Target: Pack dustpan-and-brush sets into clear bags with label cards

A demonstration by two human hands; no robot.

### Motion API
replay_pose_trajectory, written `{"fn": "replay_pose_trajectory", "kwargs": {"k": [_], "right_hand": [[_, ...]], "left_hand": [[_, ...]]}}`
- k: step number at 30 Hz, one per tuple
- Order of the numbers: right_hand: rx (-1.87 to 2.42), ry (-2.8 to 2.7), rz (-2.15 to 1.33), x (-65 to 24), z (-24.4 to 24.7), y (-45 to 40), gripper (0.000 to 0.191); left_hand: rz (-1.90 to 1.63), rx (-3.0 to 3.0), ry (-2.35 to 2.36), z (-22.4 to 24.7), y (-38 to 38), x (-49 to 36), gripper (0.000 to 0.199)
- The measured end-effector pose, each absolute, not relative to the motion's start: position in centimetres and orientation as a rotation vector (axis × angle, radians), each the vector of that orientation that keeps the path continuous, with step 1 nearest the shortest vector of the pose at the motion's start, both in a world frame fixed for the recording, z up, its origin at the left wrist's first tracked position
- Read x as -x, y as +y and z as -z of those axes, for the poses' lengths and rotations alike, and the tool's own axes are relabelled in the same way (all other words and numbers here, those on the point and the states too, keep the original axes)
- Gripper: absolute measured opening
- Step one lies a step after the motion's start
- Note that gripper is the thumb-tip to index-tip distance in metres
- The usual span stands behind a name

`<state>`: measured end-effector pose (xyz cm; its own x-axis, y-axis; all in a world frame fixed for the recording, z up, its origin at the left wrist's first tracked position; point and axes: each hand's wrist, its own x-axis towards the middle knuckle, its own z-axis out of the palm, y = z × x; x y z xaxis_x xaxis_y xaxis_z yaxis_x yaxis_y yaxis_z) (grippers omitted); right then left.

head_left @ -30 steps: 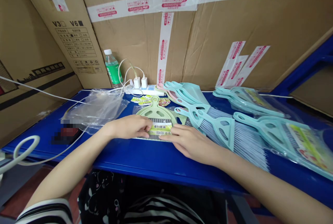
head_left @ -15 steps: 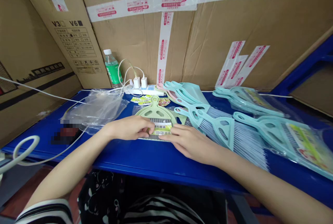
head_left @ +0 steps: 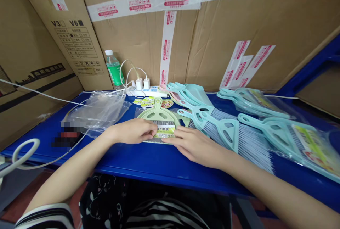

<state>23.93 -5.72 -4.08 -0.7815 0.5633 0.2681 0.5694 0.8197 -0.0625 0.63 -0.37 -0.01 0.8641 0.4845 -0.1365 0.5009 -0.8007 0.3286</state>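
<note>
A pale green dustpan and brush set lies flat in a clear plastic bag in front of me, handle pointing away. A yellow-green label card rests over the bristles. My left hand has its fingers curled and pinched at the bag's near left edge. From the other side, my right hand grips the near right edge, its index finger stretched along the bag opening. Both fingertips sit close together, partly covering the card. Just to the right lie loose light-blue brushes with grey-blue bristles.
Bagged light-blue sets lie on the right of the blue table. Blue and pink dustpans, more label cards and a power strip are behind. Clear bags, a bottle and cables stand left. Cardboard walls the back.
The left fingers have shifted very slightly at the bag's edge, and a bit more of the card shows. The right hand and everything else stay nearly the same.
</note>
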Motion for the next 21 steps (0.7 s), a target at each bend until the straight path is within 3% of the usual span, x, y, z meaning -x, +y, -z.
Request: {"fn": "replay_pose_trajectory", "kwargs": {"k": [21], "right_hand": [[0.887,-2.734,0.027,-24.06,4.03,-5.91,0.037]], "left_hand": [[0.098,-2.777,0.779,0.42,-0.8,-0.61,0.013]]}}
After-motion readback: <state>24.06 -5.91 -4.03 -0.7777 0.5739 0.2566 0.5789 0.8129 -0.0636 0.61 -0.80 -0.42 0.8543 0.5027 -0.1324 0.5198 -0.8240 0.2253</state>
